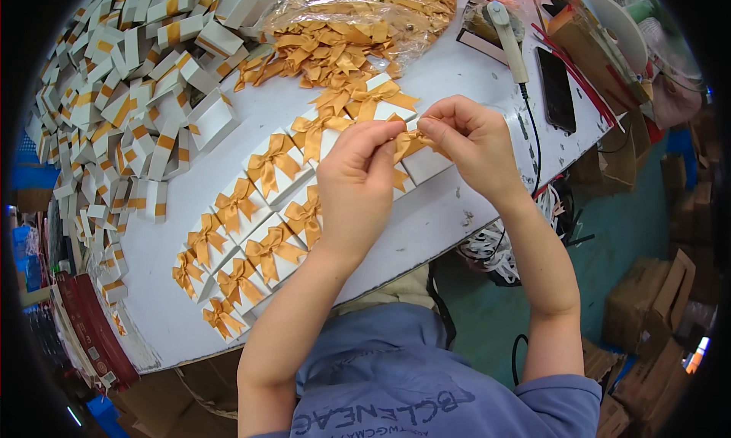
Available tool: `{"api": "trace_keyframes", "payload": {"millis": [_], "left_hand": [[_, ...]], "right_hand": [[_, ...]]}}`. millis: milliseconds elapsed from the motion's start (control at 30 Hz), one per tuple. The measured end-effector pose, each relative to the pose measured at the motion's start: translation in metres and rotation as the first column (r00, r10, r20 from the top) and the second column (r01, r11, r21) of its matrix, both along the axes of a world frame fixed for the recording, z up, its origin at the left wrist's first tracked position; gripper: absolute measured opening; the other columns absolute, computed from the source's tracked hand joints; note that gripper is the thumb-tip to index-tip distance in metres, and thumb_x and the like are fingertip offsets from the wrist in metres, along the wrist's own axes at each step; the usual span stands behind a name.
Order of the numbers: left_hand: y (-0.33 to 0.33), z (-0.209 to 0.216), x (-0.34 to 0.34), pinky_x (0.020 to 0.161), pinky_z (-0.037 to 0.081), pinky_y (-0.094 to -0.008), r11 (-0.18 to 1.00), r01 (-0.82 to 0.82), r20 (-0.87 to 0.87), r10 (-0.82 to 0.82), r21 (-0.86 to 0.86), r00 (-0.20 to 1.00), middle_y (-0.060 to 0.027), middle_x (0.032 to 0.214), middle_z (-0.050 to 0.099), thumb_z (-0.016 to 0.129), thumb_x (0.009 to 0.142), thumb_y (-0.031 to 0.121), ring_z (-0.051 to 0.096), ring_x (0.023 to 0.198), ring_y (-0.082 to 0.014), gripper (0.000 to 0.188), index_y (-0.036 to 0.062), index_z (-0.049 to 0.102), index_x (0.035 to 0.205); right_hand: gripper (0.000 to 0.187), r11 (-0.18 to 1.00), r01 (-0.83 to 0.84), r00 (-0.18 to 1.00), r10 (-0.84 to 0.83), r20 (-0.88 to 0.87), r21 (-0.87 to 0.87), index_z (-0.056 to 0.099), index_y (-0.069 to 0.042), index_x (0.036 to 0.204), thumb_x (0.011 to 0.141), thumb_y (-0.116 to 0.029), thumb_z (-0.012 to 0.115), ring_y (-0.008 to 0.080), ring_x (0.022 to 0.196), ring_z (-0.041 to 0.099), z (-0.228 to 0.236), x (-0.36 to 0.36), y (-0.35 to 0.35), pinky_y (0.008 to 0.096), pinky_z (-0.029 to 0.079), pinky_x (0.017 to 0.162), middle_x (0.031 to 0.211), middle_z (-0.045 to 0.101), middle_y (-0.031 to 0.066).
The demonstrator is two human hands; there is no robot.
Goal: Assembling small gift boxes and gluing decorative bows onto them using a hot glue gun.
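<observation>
Between my two hands is a gold ribbon bow (410, 143), above the right end of two rows of small white boxes. My left hand (356, 183) pinches the bow's left side, with thumb and forefinger together. On the other side my right hand (474, 145) grips it, fingertips pressed close. Just under my right hand lies a white box (428, 164) with no bow visible on it. The other boxes in the rows carry gold bows, such as the bow (272, 164) left of my hands. My left hand hides part of the nearer row.
A heap of white boxes with gold bands (137, 110) fills the table's left. Loose gold bows (327, 49) spill from a clear plastic bag at the back. Rightward are a corded white tool (508, 42) and a black phone (556, 89). Cardboard boxes (640, 301) stand on the floor.
</observation>
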State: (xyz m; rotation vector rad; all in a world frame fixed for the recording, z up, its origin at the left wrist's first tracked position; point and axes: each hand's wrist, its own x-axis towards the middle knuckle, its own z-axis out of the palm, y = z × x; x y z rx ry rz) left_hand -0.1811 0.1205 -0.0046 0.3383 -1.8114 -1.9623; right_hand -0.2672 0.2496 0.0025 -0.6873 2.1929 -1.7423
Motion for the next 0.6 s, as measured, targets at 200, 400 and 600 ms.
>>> {"api": "trace_keyframes", "payload": {"millis": [200, 400, 600], "left_hand": [[0.006, -0.013, -0.006, 0.062, 0.048, -0.0233, 0.870, 0.135, 0.150, -0.071, -0.475, 0.986, -0.0087, 0.100, 0.058, 0.058, 0.080, -0.003, 0.057, 0.070, -0.0095, 0.020, -0.0066, 0.060, 0.100], [0.011, -0.011, -0.006, 0.066, 0.049, -0.0279, 0.682, 0.220, 0.206, -0.104, -0.698, 0.973, -0.0138, 0.102, 0.056, 0.061, 0.076, -0.003, 0.059, 0.073, -0.0229, 0.028, -0.0068, 0.058, 0.103], [0.017, -0.014, -0.003, 0.089, 0.036, -0.0372, 0.184, 0.152, 0.161, 0.031, -0.971, 0.986, -0.0100, 0.108, 0.054, 0.061, 0.077, 0.008, 0.050, 0.102, -0.0251, 0.032, -0.0004, 0.057, 0.107]], "right_hand": [[0.012, 0.978, 0.031, 0.983, 0.007, -0.181, 0.206, 0.061, 0.000, 0.075, 0.076, -0.010, 0.067, 0.0101, 0.050, 0.053, -0.022, -0.018, 0.013, 0.0235, 0.041, 0.049, 0.057, 0.059, 0.0070], [0.010, 0.979, 0.058, 0.977, -0.015, -0.212, 0.194, 0.061, -0.002, 0.075, 0.074, -0.010, 0.067, 0.0155, 0.051, 0.057, -0.033, -0.020, 0.012, 0.0265, 0.043, 0.049, 0.058, 0.060, 0.0088], [0.011, 0.951, 0.127, 0.942, -0.026, -0.334, 0.283, 0.060, -0.005, 0.077, 0.075, -0.013, 0.066, 0.0235, 0.052, 0.058, -0.037, -0.019, 0.009, 0.0314, 0.044, 0.050, 0.058, 0.059, 0.0098]]}}
